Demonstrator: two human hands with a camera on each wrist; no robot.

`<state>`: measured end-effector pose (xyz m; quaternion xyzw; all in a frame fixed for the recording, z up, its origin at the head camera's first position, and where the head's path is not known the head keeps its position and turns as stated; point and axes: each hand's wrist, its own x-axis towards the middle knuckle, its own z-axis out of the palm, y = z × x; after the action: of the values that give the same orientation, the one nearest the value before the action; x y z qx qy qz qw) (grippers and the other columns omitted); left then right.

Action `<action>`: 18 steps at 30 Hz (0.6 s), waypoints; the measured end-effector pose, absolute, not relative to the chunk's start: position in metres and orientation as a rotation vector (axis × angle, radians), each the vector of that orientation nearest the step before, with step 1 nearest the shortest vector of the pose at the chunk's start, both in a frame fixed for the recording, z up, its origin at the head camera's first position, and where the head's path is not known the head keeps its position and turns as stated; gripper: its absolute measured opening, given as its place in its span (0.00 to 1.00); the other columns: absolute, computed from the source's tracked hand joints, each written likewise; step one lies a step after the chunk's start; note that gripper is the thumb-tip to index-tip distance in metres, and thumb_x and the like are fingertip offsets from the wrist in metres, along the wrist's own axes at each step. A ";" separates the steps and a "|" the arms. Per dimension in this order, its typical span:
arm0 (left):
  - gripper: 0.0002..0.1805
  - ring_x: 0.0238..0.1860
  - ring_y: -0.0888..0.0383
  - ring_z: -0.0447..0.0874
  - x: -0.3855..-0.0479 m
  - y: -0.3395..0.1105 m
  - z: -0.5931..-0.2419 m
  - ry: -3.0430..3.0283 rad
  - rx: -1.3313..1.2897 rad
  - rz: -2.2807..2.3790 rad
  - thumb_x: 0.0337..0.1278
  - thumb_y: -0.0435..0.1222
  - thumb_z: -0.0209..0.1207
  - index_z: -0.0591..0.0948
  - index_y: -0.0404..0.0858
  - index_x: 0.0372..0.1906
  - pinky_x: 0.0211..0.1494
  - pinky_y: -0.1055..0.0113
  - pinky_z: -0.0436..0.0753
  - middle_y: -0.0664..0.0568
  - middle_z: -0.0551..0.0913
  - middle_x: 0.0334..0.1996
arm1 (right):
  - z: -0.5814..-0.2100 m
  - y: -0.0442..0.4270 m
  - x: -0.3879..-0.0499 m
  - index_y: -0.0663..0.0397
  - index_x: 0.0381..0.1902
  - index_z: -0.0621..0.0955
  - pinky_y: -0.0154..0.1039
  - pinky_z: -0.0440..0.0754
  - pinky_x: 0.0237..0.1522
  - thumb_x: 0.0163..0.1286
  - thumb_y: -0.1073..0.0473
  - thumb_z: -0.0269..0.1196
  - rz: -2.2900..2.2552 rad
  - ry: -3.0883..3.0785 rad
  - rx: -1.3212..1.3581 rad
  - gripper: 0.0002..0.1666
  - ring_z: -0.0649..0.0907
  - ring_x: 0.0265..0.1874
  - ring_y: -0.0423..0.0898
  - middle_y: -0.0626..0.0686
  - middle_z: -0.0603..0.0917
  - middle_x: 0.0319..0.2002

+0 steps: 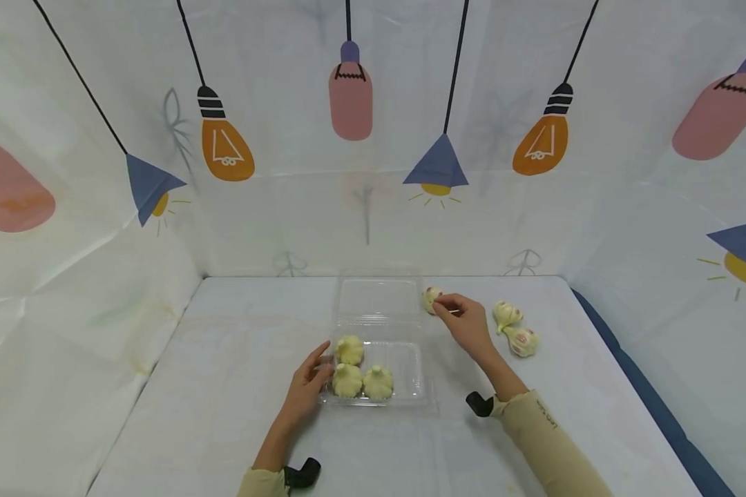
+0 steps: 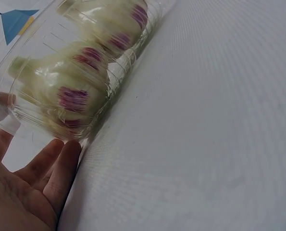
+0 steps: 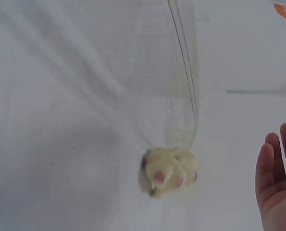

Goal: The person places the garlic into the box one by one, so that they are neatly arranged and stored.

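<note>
We judged the packing to be about halfway along. Inside the clear container (image 1: 408,373) we counted three garlic bulbs: a far-left one (image 1: 350,350), a near-left one (image 1: 347,380) and a near-middle one (image 1: 378,383). Three more lay outside on the worktop (image 1: 224,386), so those seemed to be what was left. One, the loose bulb (image 1: 431,300), sat just beside the right edge of the folded-back lid (image 1: 376,300); the upper bulb (image 1: 507,314) and the lower bulb (image 1: 523,341) lay close together farther right.

Our right grip (image 1: 467,321) was near the loose bulb, its fingers extended and holding nothing; the right wrist view showed them apart from it. Our left grip (image 1: 307,383) had its fingers loosely spread, with fingertips against the left side of the container, which we took as steadying. Closing the lid also remained undone, if that belonged to the work.
</note>
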<state>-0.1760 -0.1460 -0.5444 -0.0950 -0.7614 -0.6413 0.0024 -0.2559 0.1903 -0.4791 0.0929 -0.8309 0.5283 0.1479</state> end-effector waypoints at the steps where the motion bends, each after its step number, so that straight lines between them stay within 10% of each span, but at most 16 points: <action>1: 0.25 0.46 0.46 0.81 -0.177 -0.147 -0.549 -2.381 -0.298 -2.007 0.70 0.29 0.52 0.65 0.29 0.69 0.43 0.66 0.78 0.28 0.75 0.54 | -0.477 0.193 -0.259 0.60 0.42 0.86 0.32 0.79 0.37 0.67 0.53 0.66 1.511 -2.389 0.259 0.15 0.83 0.37 0.45 0.53 0.86 0.37; 18: 0.26 0.45 0.52 0.81 -0.179 -0.147 -0.553 -2.381 -0.290 -2.000 0.70 0.30 0.52 0.65 0.29 0.69 0.43 0.65 0.78 0.29 0.76 0.53 | -0.476 0.222 -0.315 0.57 0.49 0.84 0.42 0.78 0.38 0.69 0.47 0.63 1.577 -2.434 -0.075 0.21 0.80 0.43 0.50 0.55 0.84 0.46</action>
<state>-0.1789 -0.1471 -0.5535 -0.0928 -0.7623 -0.6404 0.0091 -0.3148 0.2218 -0.4756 -0.0257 -0.8329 0.5396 0.1199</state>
